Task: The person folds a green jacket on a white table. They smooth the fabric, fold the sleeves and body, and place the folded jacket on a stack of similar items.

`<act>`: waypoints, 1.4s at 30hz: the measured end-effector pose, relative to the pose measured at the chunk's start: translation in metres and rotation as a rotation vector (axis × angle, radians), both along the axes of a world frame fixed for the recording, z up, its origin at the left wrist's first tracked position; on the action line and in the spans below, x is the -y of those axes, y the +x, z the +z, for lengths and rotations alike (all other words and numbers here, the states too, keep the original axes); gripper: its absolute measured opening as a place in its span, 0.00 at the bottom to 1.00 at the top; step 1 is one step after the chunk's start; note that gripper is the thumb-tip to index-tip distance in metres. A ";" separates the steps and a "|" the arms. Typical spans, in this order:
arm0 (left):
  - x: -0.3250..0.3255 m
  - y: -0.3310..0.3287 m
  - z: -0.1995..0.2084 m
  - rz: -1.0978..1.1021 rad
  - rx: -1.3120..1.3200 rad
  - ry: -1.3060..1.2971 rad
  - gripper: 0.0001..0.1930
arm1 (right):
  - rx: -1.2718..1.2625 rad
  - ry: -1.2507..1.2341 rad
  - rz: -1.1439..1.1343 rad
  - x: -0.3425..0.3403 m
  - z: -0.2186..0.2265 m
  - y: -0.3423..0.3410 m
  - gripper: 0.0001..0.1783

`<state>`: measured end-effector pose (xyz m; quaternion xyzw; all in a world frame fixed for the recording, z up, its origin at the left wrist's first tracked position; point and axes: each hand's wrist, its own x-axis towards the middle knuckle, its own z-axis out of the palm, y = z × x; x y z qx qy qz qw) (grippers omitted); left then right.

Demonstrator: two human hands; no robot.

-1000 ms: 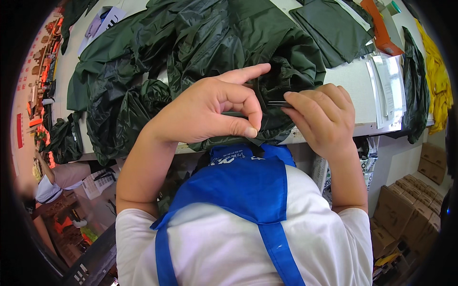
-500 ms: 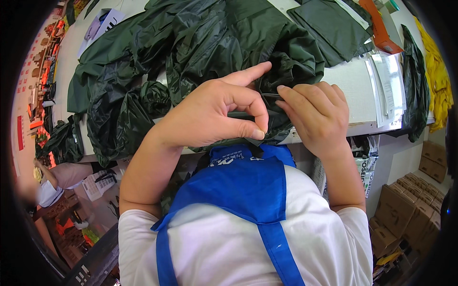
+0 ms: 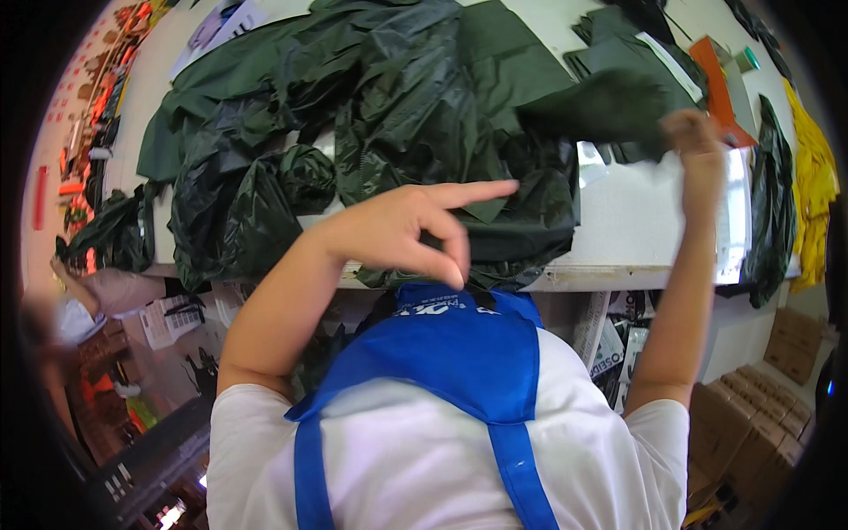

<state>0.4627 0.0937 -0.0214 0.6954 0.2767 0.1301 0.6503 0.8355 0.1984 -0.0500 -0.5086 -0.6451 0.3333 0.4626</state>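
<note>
A crumpled heap of shiny dark green garment fabric covers the middle of the white table and hangs over its near edge. My left hand is over its near side. Its thumb and a bent finger pinch together at the garment's lower edge, while the index finger points out to the right; the bit between the tips is mostly hidden. Out to the right, my raised right hand is smeared by motion. A blurred flap of the green fabric stretches from the heap to its fingers, which look closed on it.
A folded green garment and an orange box lie at the back right, papers near the right edge. Yellow fabric hangs beyond. Cardboard boxes stand low on the right. Another person is at far left.
My right hand has swung from beside the left hand up and outward to the right, drawing a flap of green fabric with it. My left hand shifted slightly, still pinching.
</note>
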 end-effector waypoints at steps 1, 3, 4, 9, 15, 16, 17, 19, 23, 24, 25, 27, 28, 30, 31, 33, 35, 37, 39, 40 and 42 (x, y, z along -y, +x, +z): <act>0.005 -0.018 -0.015 0.070 -0.156 0.142 0.09 | 0.144 0.102 -0.249 -0.024 0.019 0.022 0.15; 0.000 -0.052 -0.065 0.555 -0.530 0.617 0.16 | 0.082 0.364 -0.704 -0.052 0.026 0.096 0.19; -0.004 -0.070 -0.083 0.820 -0.563 0.542 0.26 | -0.043 0.352 -0.659 -0.048 0.028 0.083 0.18; 0.013 -0.092 -0.162 1.112 -0.492 -0.177 0.32 | 0.003 -0.333 0.171 0.040 -0.015 -0.119 0.12; 0.005 -0.050 -0.112 0.596 -0.417 0.071 0.18 | 0.668 -0.124 0.388 0.087 -0.067 -0.211 0.51; -0.001 -0.072 -0.123 0.862 -0.299 0.026 0.15 | 0.745 -0.149 0.409 0.091 -0.071 -0.207 0.48; -0.012 -0.098 -0.136 1.099 -0.279 0.127 0.20 | 0.844 -0.288 0.412 0.090 -0.080 -0.204 0.41; -0.033 -0.137 -0.130 1.304 -0.613 0.341 0.33 | 0.792 -0.116 0.520 0.089 -0.103 -0.183 0.37; -0.062 -0.185 -0.184 1.212 -0.860 0.135 0.33 | 0.742 0.041 0.610 0.132 -0.064 -0.184 0.32; -0.064 -0.175 -0.193 1.198 -0.871 0.166 0.31 | 0.934 0.056 0.629 0.132 -0.078 -0.176 0.28; -0.063 -0.165 -0.200 1.187 -0.885 0.197 0.29 | 1.124 0.071 0.650 0.127 -0.095 -0.163 0.24; -0.062 -0.175 -0.217 1.279 -0.652 0.161 0.15 | 0.835 0.054 0.522 0.100 -0.104 -0.130 0.16; -0.059 -0.181 -0.215 1.330 -0.506 0.116 0.12 | 0.674 0.034 0.316 0.076 -0.090 -0.109 0.17; -0.052 -0.166 -0.161 1.362 -0.158 -0.035 0.04 | 0.396 -0.224 0.003 0.005 -0.044 -0.010 0.20; -0.041 -0.156 -0.137 1.386 -0.117 0.015 0.03 | 0.394 -0.111 -0.219 -0.030 -0.041 0.066 0.20; -0.002 -0.137 -0.106 1.398 -0.074 0.110 0.04 | 0.205 -0.044 -0.381 -0.069 -0.007 0.126 0.19; 0.041 -0.104 -0.111 1.250 0.171 -0.013 0.03 | 0.179 -0.060 -0.484 -0.095 -0.007 0.245 0.17; 0.103 -0.071 -0.116 1.180 0.140 -0.278 0.05 | 0.203 0.207 -0.745 -0.093 0.014 0.152 0.17; 0.147 -0.054 -0.156 1.013 0.262 -0.446 0.09 | 0.209 0.186 -0.406 -0.048 0.010 0.042 0.16; 0.153 -0.052 -0.154 0.897 0.077 -0.580 0.09 | 0.254 0.048 -0.224 -0.012 0.013 -0.028 0.15; 0.158 -0.051 -0.156 0.747 -0.068 -0.690 0.13 | 0.379 -0.055 0.176 0.049 -0.003 -0.131 0.15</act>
